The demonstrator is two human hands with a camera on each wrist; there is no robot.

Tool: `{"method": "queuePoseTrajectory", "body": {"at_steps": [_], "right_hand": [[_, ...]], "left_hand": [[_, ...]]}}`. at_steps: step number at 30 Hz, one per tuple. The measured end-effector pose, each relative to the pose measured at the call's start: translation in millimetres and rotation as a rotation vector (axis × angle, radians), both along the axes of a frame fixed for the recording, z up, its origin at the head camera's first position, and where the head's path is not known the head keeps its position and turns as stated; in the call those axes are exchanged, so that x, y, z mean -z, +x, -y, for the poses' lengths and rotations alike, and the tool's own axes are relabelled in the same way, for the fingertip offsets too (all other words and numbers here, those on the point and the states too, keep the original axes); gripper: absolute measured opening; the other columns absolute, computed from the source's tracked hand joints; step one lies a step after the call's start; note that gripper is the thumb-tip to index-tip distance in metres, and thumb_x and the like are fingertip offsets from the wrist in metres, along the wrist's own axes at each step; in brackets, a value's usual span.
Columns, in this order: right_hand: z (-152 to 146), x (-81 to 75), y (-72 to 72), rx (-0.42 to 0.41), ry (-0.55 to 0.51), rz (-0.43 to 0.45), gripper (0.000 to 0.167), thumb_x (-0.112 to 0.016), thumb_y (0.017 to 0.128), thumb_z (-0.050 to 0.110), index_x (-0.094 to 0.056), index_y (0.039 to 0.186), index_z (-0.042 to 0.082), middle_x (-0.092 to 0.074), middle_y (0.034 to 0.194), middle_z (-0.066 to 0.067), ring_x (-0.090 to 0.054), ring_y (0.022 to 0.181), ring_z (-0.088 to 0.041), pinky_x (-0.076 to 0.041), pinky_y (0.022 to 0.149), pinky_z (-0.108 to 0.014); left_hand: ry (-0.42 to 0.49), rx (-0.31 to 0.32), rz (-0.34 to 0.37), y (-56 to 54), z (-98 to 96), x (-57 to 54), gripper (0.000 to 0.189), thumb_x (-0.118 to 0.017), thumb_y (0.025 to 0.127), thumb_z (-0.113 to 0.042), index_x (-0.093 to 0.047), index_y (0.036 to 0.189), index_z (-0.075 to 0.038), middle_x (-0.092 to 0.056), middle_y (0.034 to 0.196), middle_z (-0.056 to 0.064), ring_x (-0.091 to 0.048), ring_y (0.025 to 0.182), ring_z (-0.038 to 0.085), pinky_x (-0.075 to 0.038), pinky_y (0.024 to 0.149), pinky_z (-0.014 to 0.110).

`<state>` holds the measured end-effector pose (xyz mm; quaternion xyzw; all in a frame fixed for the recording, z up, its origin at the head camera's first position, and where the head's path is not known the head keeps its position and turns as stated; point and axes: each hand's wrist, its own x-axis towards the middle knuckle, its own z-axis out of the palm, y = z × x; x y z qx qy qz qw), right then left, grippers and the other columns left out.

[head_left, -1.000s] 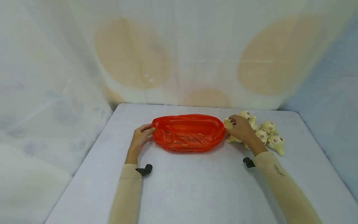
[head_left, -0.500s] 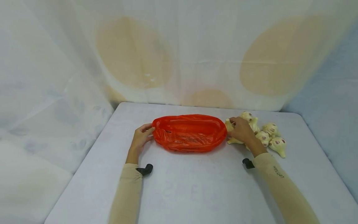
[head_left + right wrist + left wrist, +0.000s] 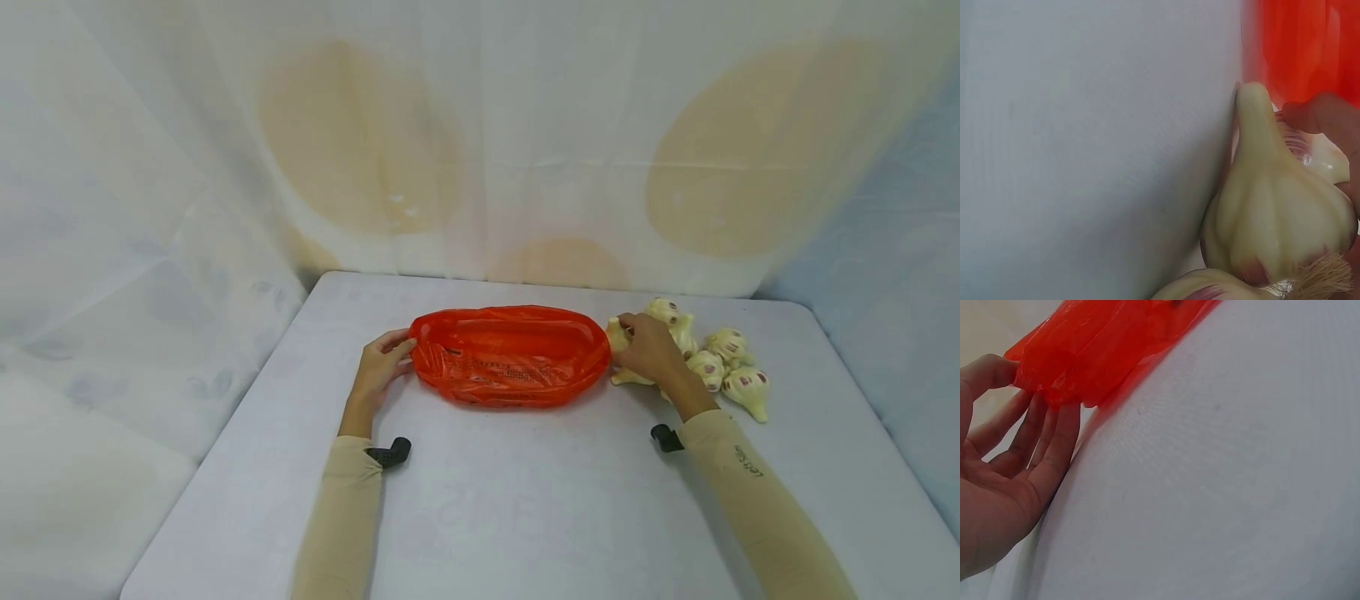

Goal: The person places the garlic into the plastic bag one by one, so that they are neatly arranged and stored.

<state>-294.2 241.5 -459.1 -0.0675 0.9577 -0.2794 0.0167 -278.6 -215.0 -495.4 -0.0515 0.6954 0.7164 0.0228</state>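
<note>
An open red plastic bag (image 3: 517,333) lies on the white table with its wide mouth facing up. My left hand (image 3: 377,367) pinches the bag's left end between thumb and fingers; in the left wrist view the red film (image 3: 1085,350) bunches at the fingertips. At the bag's right end, my right hand (image 3: 651,346) grips a garlic bulb (image 3: 617,335). The right wrist view shows the thumb (image 3: 1319,112) on this purple-streaked bulb, partly hidden behind another garlic bulb (image 3: 1272,206) with its stem pointing up the frame. The right hand's other fingers are mostly hidden.
Several more garlic bulbs (image 3: 746,387) lie in a loose group behind and to the right of my right hand. The white table (image 3: 510,508) ends at a back edge close to a pale curtain (image 3: 555,150) with tan circles.
</note>
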Motion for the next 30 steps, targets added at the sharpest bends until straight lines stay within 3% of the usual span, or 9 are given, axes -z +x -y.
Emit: {"method": "queuePoseTrajectory", "body": {"at_steps": [10, 18, 25, 30], "right_hand": [[-5.3, -13.6, 5.0, 0.02, -0.027, -0.065, 0.072, -0.075, 0.08, 0.033, -0.05, 0.136, -0.004, -0.055, 0.13, -0.023, -0.052, 0.112, -0.038, -0.047, 0.093, -0.058], [-7.8, -41.7, 8.1, 0.029, -0.077, -0.143, 0.073, -0.077, 0.081, 0.034, -0.048, 0.136, -0.005, -0.053, 0.129, -0.025, -0.051, 0.113, -0.041, -0.048, 0.091, -0.057], [14.2, -65.4, 3.2, -0.003, -0.134, -0.258, 0.065, -0.08, 0.078, 0.028, -0.055, 0.129, -0.004, -0.058, 0.122, -0.021, -0.056, 0.105, -0.037, -0.054, 0.082, -0.051], [38.5, -72.1, -3.9, -0.048, -0.156, -0.314, 0.061, -0.082, 0.076, 0.025, -0.059, 0.125, -0.003, -0.06, 0.119, -0.018, -0.06, 0.101, -0.035, -0.057, 0.076, -0.048]], "left_hand": [[0.005, 0.004, -0.015, 1.1, 0.5, 0.4, 0.037, -0.067, 0.093, -0.024, -0.062, 0.126, -0.008, -0.06, 0.12, 0.012, -0.065, 0.098, 0.023, -0.057, 0.081, 0.032], [-0.005, 0.007, -0.01, -1.5, 1.0, 0.8, 0.041, -0.068, 0.093, -0.026, -0.06, 0.128, -0.006, -0.059, 0.122, 0.014, -0.065, 0.097, 0.022, -0.057, 0.082, 0.032], [0.003, 0.016, -0.004, -3.7, 2.2, 2.8, 0.043, -0.068, 0.093, -0.025, -0.059, 0.13, -0.004, -0.057, 0.123, 0.016, -0.065, 0.097, 0.021, -0.056, 0.084, 0.034], [0.028, 0.016, -0.014, -3.1, 0.2, 4.2, 0.04, -0.068, 0.093, -0.022, -0.059, 0.128, -0.003, -0.059, 0.119, 0.014, -0.066, 0.094, 0.02, -0.057, 0.081, 0.033]]}}
